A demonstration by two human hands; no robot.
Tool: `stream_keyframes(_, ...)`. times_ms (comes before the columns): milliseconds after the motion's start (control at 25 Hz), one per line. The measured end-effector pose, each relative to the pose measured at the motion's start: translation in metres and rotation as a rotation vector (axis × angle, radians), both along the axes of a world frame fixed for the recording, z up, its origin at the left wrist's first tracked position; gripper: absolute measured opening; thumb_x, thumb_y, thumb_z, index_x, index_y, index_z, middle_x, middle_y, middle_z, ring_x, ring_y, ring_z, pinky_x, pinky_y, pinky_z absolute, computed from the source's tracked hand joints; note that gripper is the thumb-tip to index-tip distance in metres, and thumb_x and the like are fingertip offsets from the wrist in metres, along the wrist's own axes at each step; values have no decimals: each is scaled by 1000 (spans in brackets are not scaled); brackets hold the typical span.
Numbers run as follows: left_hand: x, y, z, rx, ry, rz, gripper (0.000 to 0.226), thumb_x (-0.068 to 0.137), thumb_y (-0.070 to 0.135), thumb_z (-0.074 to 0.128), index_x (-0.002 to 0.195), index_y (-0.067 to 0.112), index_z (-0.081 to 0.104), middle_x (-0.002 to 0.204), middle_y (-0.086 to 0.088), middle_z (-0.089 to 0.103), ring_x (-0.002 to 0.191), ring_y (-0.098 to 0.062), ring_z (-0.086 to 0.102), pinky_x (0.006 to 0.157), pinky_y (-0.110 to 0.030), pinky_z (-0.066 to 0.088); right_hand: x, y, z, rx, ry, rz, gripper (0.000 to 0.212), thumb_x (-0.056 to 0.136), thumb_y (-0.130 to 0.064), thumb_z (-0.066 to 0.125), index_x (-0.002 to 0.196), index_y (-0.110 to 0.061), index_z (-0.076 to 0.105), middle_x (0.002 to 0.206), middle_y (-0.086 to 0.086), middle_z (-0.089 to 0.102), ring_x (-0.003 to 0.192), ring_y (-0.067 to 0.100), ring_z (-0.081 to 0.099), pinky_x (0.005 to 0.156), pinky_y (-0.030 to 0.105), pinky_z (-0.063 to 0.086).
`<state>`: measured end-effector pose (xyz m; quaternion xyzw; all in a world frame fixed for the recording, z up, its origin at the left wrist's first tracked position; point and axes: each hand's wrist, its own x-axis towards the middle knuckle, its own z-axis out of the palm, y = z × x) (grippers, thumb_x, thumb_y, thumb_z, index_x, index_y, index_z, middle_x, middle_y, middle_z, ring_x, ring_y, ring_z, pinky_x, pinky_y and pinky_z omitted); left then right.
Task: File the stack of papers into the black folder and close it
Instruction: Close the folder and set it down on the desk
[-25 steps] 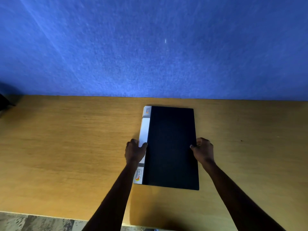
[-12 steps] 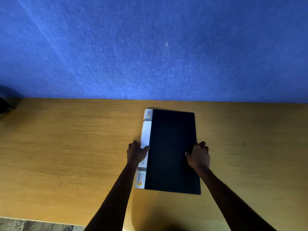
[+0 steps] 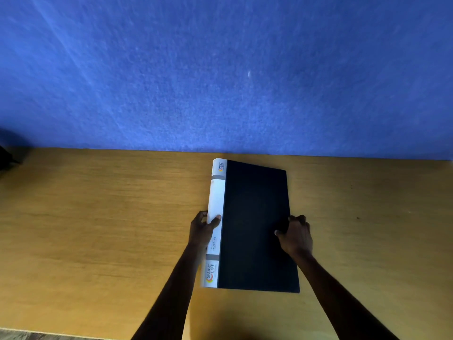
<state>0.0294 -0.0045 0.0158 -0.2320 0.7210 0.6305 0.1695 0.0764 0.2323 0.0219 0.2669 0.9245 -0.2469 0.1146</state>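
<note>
A closed black folder (image 3: pixel 255 224) with a white printed spine lies on the wooden table, its long side running away from me. My left hand (image 3: pixel 202 229) grips the spine, thumb on top and fingers around the left edge. Over on the right edge, my right hand (image 3: pixel 295 234) holds the cover, thumb on top and fingers curled under it. The spine side looks tilted up slightly off the table. No loose papers are visible.
The wooden table (image 3: pixel 98 229) stretches wide on both sides of the folder. A blue felt wall (image 3: pixel 220 69) rises right behind it. A dark object (image 3: pixel 6 155) sits at the far left edge. The table's near edge shows at bottom left.
My right hand slid onto the folder's right edge and curled around it. The spine side has lifted and the folder has turned slightly. My left hand stays on the spine.
</note>
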Motion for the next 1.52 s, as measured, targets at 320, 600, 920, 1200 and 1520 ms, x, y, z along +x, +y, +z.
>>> stream_keyframes(320, 11, -19, 4, 441, -21, 2, 36, 86, 21, 70, 121, 17, 62, 115, -19, 69, 107, -38, 66, 81, -47, 56, 0, 15, 4, -387, 246, -218, 36, 95, -16, 62, 128, -2, 58, 122, 20, 67, 114, 37, 61, 92, 40, 50)
stream_keyframes(600, -4, -29, 32, 531, 109, -82, 31, 86, 24, 70, 117, 23, 66, 117, -15, 70, 99, -30, 72, 75, -39, 59, -9, 24, 45, -795, 476, -328, 10, 93, -4, 61, 92, -6, 71, 95, 15, 73, 89, 26, 65, 79, 36, 49)
stream_keyframes(920, -28, -24, 84, 684, 281, -132, 41, 87, 18, 71, 126, 14, 61, 128, -18, 65, 111, -32, 66, 86, -39, 57, -24, 29, 102, -847, 703, -296, 8, 92, -13, 65, 91, -14, 73, 94, 11, 76, 90, 19, 68, 85, 37, 51)
stream_keyframes(1200, -32, -30, 101, 664, 320, -115, 40, 90, 16, 66, 130, 14, 58, 129, -18, 64, 115, -32, 63, 94, -44, 53, -28, 22, 121, -798, 720, -243, 11, 94, -19, 64, 99, -13, 72, 95, 5, 75, 98, 22, 69, 87, 39, 54)
stream_keyframes(1520, -31, -39, 107, 679, 325, -93, 34, 89, 15, 67, 123, 14, 63, 124, -18, 66, 111, -32, 65, 87, -39, 57, -31, 11, 128, -795, 709, -232, 19, 94, -18, 63, 109, -9, 70, 103, 6, 74, 104, 21, 68, 97, 44, 53)
